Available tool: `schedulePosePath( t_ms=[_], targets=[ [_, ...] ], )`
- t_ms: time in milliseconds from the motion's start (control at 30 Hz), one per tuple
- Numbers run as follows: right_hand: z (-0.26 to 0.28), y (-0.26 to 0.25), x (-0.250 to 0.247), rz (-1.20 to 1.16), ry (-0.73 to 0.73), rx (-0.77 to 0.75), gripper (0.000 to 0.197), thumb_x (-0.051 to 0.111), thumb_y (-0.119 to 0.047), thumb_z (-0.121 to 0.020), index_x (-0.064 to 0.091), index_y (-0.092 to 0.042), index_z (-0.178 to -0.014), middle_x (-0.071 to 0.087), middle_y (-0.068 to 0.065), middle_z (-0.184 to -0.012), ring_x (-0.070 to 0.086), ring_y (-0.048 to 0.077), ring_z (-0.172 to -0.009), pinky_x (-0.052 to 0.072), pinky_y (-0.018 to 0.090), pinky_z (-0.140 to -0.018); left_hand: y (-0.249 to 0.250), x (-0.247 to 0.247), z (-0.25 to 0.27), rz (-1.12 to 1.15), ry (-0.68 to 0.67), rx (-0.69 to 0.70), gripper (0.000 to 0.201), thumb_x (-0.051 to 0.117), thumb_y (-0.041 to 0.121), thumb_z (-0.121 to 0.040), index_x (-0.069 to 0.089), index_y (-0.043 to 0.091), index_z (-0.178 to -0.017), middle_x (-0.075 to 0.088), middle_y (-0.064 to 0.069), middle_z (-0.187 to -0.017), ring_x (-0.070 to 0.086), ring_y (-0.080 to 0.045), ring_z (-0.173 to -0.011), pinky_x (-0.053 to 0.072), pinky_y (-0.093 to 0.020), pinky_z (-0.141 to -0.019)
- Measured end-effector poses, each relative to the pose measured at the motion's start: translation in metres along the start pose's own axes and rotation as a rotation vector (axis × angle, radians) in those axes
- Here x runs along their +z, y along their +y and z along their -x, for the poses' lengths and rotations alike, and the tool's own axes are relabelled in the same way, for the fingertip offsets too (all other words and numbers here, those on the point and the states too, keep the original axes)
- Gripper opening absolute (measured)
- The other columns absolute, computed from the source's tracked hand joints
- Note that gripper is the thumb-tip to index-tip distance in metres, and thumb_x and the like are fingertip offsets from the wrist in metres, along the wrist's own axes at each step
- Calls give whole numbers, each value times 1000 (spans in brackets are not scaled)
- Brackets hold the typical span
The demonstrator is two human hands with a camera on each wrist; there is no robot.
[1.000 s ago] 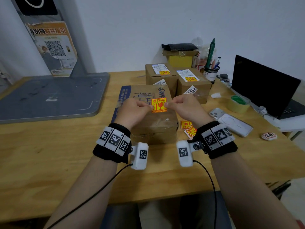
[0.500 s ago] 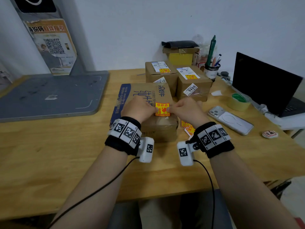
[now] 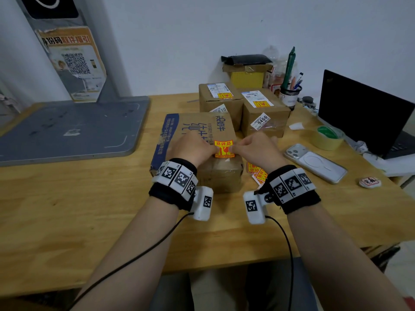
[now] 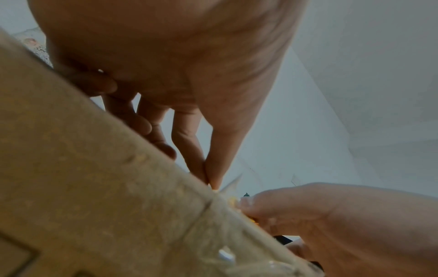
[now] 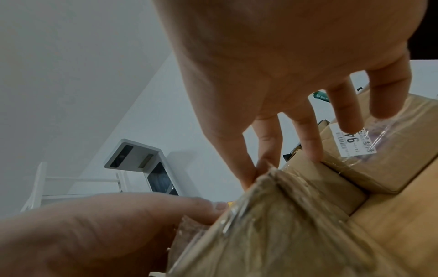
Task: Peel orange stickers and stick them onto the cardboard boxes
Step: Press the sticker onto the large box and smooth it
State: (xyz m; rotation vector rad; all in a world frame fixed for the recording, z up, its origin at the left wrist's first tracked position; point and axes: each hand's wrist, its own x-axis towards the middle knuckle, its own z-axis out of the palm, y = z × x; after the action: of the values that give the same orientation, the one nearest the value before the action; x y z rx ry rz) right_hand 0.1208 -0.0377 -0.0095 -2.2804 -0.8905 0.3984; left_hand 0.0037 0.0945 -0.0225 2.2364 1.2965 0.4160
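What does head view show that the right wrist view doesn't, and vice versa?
Head only: sticker face, pinched by the left hand and right hand over the front box; phone, tape roll, laptop, spare stickers.
Right wrist only: right palm side, thumb and forefinger meeting at the box's top edge.
Both: front box, rear box with 9466 label.

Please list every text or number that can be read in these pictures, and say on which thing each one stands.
"易碎品": orange sticker pinched by the left hand and right hand over the big box.
"9466": white label on the right small box.
Poster heading, big box print, shipping labels, round badge: too small, blurred or partly hidden.
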Motion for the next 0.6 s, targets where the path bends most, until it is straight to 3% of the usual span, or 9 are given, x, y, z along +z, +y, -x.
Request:
schedulePosePath(
  t_ms=[167, 267, 467, 600],
  targets=[
    [1, 1, 1, -20, 18, -1, 25, 74, -51, -87, 81, -29, -98, 60, -5, -98, 28, 34, -136, 36, 50, -109, 1, 2, -3, -40, 7, 4, 40, 73, 63, -68, 76, 27, -83, 72, 5, -85, 66, -21, -85, 54, -33, -75],
    [1, 0, 0, -6, 32, -4, 23, 76, -51, -84, 81, -31, -94, 45, -14, -80, 31, 33, -133, 36, 51, -109, 1, 2, -5, -55, -14, 15, 41, 73, 63, -68, 76, 26, -85, 72, 3, -87, 66, -22, -85, 48, -31, -69],
    [0, -1, 1, 69, 62, -29, 24, 80, -54, -79, 79, -31, -86, 47, -13, -81, 36, 31, -129, 37, 48, -105, 0, 5, -4, -100, 21, 37, 40, 71, 64, -67, 74, 26, -77, 71, 6, -80, 66, -20, -81, 45, -31, -66],
    [-2, -1, 2, 119, 86, -39, 25, 80, -58, -76, 78, -33, -80, 58, -7, -97, 39, 31, -125, 37, 49, -103, 0, 4, -3, -111, 18, 54, 40, 70, 65, -68, 74, 26, -75, 71, 6, -77, 65, -19, -78, 45, -31, -66]
  ],
)
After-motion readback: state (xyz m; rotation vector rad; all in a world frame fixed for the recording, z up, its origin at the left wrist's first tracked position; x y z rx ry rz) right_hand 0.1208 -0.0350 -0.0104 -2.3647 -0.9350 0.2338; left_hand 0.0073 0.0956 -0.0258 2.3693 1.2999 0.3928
